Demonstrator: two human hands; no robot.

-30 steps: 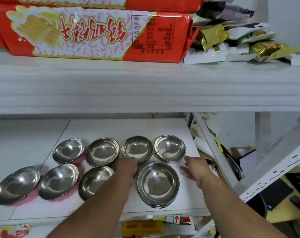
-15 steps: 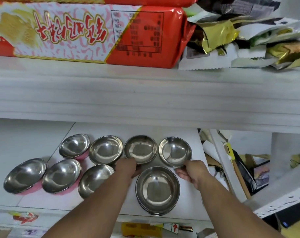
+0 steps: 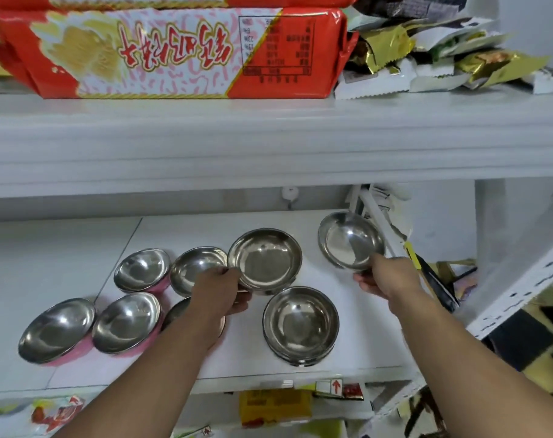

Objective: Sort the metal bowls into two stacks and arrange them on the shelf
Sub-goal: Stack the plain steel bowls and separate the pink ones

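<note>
- Lower left of frame: I count three pink-sided metal bowls [image 3: 57,330] [image 3: 127,322] [image 3: 142,269] resting on the white shelf [image 3: 360,339].
- Centre-left: two more bowls, one behind the left forearm [image 3: 196,267], one mostly hidden under it [image 3: 179,311].
- Left hand [image 3: 218,294] pinches the near rim of a plain steel bowl [image 3: 265,260], tilted and lifted off the shelf.
- Lower centre: a stack of steel bowls [image 3: 300,324] sits just below that bowl.
- Centre-right: right hand [image 3: 386,276] grips the near rim of another steel bowl [image 3: 351,240], tilted, raised at the shelf's right edge.
- Top: red snack package [image 3: 174,52] and foil wrappers [image 3: 442,55] on the upper shelf [image 3: 269,137].
</note>
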